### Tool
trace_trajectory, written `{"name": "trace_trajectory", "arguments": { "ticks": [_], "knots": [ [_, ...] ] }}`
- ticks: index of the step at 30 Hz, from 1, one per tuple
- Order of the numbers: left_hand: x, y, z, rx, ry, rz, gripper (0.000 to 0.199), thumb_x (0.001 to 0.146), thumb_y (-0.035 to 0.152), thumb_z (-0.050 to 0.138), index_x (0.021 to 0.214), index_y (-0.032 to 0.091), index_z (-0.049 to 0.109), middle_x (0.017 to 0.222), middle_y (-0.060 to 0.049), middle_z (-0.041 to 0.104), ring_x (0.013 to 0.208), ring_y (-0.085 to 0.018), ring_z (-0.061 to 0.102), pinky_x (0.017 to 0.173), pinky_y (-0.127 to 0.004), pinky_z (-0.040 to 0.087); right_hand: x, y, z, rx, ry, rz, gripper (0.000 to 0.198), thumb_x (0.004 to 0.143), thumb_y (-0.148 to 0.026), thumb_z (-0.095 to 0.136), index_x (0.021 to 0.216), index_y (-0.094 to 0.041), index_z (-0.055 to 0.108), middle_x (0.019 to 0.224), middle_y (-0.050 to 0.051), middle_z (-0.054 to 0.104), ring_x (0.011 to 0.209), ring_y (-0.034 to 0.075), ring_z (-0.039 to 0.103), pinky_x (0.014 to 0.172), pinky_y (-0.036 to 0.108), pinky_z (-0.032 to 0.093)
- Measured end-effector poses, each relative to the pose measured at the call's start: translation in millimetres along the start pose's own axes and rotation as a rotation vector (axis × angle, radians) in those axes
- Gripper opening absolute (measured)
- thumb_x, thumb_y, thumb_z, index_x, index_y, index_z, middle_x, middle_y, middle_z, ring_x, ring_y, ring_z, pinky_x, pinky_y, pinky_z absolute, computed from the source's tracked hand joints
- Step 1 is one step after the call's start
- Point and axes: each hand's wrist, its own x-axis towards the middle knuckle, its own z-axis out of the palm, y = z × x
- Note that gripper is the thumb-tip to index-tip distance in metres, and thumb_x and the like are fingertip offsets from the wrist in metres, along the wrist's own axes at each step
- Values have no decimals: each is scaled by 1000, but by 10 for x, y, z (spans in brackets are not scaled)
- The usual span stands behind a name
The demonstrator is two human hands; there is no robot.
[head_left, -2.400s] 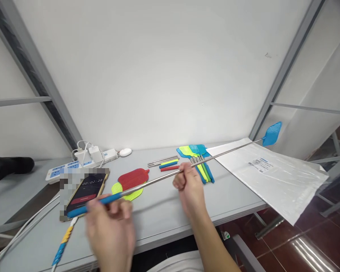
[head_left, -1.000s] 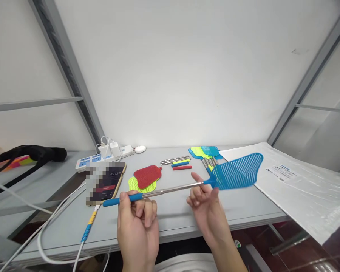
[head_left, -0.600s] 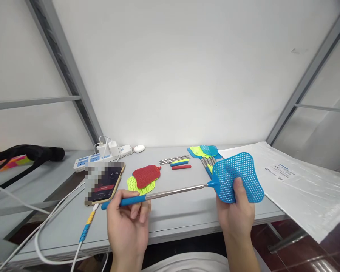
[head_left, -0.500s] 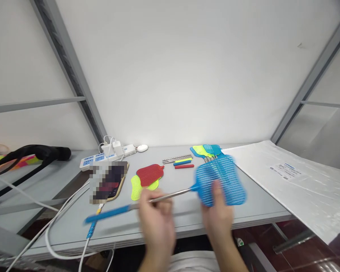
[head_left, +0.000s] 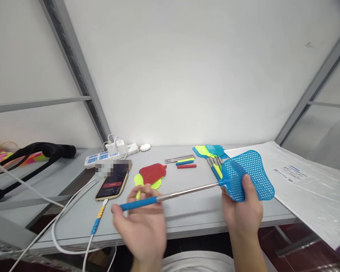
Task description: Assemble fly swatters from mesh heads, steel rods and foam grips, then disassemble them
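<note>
A blue fly swatter (head_left: 249, 175) with a metal rod and blue handle is held across in front of me. My right hand (head_left: 243, 211) grips its mesh head, thumb on the front and fingers behind. Around the blue handle, my left hand (head_left: 147, 226) is loosely curled, palm up, with the thumb near the handle's end. On the table, a red swatter head (head_left: 152, 173) lies over yellow-green ones (head_left: 156, 184). Metal rods (head_left: 180, 157) lie behind blue, yellow and red handles (head_left: 186, 166). Several assembled swatters (head_left: 211, 151) are stacked at the back right, partly hidden.
A phone (head_left: 113, 185) on a cable lies at the left of the grey table (head_left: 187, 211). Behind it are a power strip (head_left: 96, 158) with chargers and a white oval object (head_left: 145, 147). A white plastic package (head_left: 306, 192) covers the right side. Black straps (head_left: 45, 151) are at far left.
The blue swatter has moved right with my right hand. My left hand has slid from the metal rod toward the blue handle's end, its grip loosened and palm turned up.
</note>
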Motion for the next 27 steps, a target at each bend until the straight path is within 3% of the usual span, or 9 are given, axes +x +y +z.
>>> {"name": "trace_trajectory", "arguments": {
  "ticks": [3,7,8,12,13,15,17,22,27],
  "knots": [
    [280,296,-13,4,40,153,30,82,51,53,85,22,60,88,-2,61,79,-18,59,75,-37,54,129,3,-110,35,-11,-60,31,80,-34,71,109,-27,68,107,-1,67,86,13,64,74,28,55],
    [376,375,-37,334,-227,107,18,81,38,57,84,22,64,90,-6,68,95,-27,64,81,-44,53,93,43,-111,22,-23,-25,33,77,-34,73,109,-26,68,101,0,69,86,16,65,76,32,55],
    [367,363,-54,461,-255,151,17,81,36,59,83,20,66,89,-7,69,95,-27,65,82,-42,53,80,41,-101,19,-22,-12,33,77,-33,73,109,-25,68,100,0,69,87,17,65,76,33,55],
    [390,414,-164,920,-136,584,19,78,36,65,82,17,71,89,-8,71,96,-23,63,93,-32,47,146,-51,-104,60,18,-65,26,78,-30,72,104,-26,68,97,-3,68,84,14,64,72,28,54],
    [412,443,-185,896,-174,529,25,81,41,62,82,17,71,87,-9,71,92,-24,63,86,-32,50,180,-83,-111,80,19,-71,24,78,-30,72,101,-26,68,94,-3,67,80,13,63,68,27,53],
    [435,470,-197,768,-327,274,36,83,50,56,87,17,70,87,-11,72,89,-28,66,76,-38,54,221,-123,-114,109,14,-53,19,77,-30,72,95,-25,68,87,-4,66,71,11,60,61,25,51],
    [395,430,-178,664,-382,88,35,85,50,54,84,17,69,81,-11,73,84,-30,68,74,-42,55,198,-114,-101,115,6,-15,15,77,-29,73,89,-23,66,77,-5,62,60,10,55,55,24,47],
    [185,280,-142,527,-316,105,30,89,38,52,71,18,64,60,-5,65,72,-27,68,77,-44,54,13,6,-80,57,-114,54,13,80,-29,73,82,-20,64,52,-12,30,44,5,22,49,23,36],
    [239,372,-134,519,-322,83,26,89,34,50,72,18,63,60,-3,63,75,-25,68,78,-39,54,-66,39,-81,-51,-222,117,21,85,-34,68,95,-16,68,53,-11,28,48,6,18,48,24,25]
  ]
}}
